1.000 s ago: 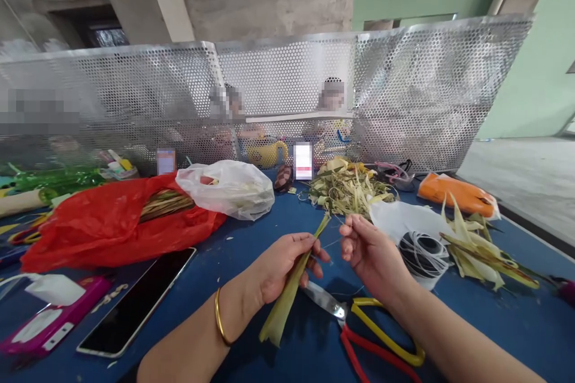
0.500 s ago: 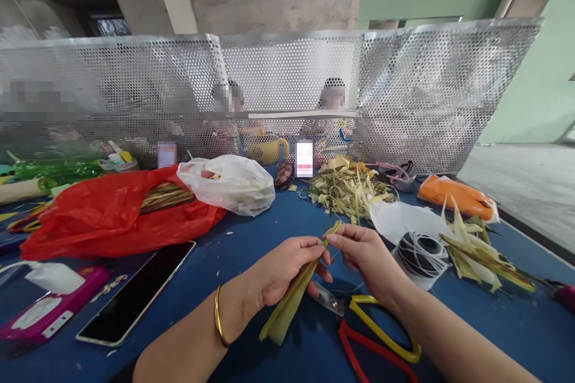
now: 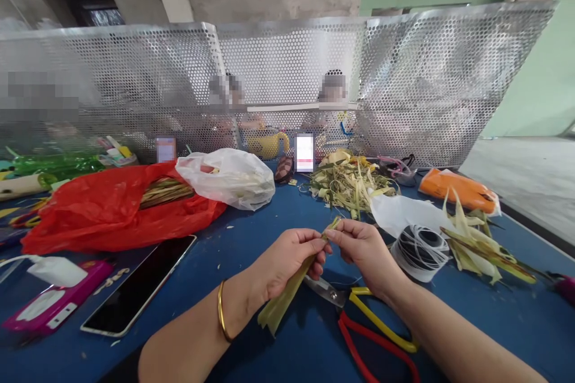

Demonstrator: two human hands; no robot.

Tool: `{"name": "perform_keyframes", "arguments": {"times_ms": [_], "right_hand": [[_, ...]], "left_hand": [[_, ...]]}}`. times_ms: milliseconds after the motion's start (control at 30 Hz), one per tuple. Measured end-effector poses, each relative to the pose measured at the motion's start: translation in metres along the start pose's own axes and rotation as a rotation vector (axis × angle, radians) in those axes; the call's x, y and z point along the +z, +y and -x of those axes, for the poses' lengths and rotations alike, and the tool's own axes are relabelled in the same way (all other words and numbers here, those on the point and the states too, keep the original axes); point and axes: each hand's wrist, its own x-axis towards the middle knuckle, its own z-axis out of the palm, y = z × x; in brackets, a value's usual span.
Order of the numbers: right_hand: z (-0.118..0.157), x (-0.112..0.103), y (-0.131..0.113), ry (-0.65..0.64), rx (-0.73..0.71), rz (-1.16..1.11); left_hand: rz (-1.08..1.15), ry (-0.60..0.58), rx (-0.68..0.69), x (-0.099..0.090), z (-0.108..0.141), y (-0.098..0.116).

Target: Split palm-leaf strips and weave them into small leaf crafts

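Observation:
My left hand (image 3: 302,254) is closed round a folded, pale green corn husk (image 3: 287,302), whose wide end hangs down toward me. At the husk's narrow top end my right hand (image 3: 362,245) pinches with thumb and forefinger, close against the left fingertips. A thin wire or thread shows faintly below the right hand; where it leads is hidden. Under both hands lie scissors (image 3: 333,295) with one yellow and one red handle, blades pointing up and left. Right of my right hand stands a spool of grey wire (image 3: 420,254).
On the blue table (image 3: 251,239) lie a phone (image 3: 141,287), a magenta power strip (image 3: 58,299), a red bag (image 3: 99,209), a white plastic bag (image 3: 229,179), a husk pile (image 3: 353,182), loose husks (image 3: 476,245) and an orange packet (image 3: 458,190). People sit behind a perforated metal screen (image 3: 287,54).
Both hands stay at the husk's narrow end; the left fingers have curled in more. The husk's lower end has shifted slightly. The whole view has tilted a little downward.

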Motion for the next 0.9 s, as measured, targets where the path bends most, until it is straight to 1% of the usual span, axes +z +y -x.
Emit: {"name": "perform_keyframes", "arguments": {"times_ms": [67, 133, 200, 267, 333, 400, 567, 700, 800, 900], "right_hand": [[-0.002, -0.006, -0.001, -0.010, -0.064, 0.156], [-0.004, -0.013, -0.004, -0.024, -0.157, 0.407], [-0.005, -0.020, -0.008, -0.082, -0.244, 0.636], [-0.004, -0.024, -0.011, -0.139, -0.302, 0.754], [-0.002, -0.026, -0.014, -0.128, -0.344, 0.778], [-0.001, -0.027, -0.016, -0.069, -0.375, 0.772], [-0.002, -0.029, -0.015, 0.011, -0.375, 0.754], [-0.004, -0.030, -0.011, 0.066, -0.383, 0.735], [-0.004, -0.030, -0.010, 0.107, -0.388, 0.738], [-0.001, -0.029, -0.014, 0.123, -0.416, 0.773]], "left_hand": [[0.030, 0.014, -0.012, -0.002, -0.001, 0.001], [0.068, 0.019, -0.035, -0.004, -0.001, 0.003], [0.092, 0.022, -0.047, -0.007, -0.002, 0.005], [0.101, 0.025, -0.056, -0.008, -0.003, 0.006], [0.100, 0.038, -0.062, -0.009, -0.003, 0.005], [0.086, 0.042, -0.067, -0.010, -0.004, 0.005], [0.028, -0.049, -0.063, -0.013, -0.004, 0.004], [0.011, -0.073, -0.056, -0.014, -0.003, 0.004], [-0.023, -0.062, -0.038, -0.013, -0.003, 0.004], [-0.088, 0.016, 0.006, -0.012, -0.004, 0.004]]}}
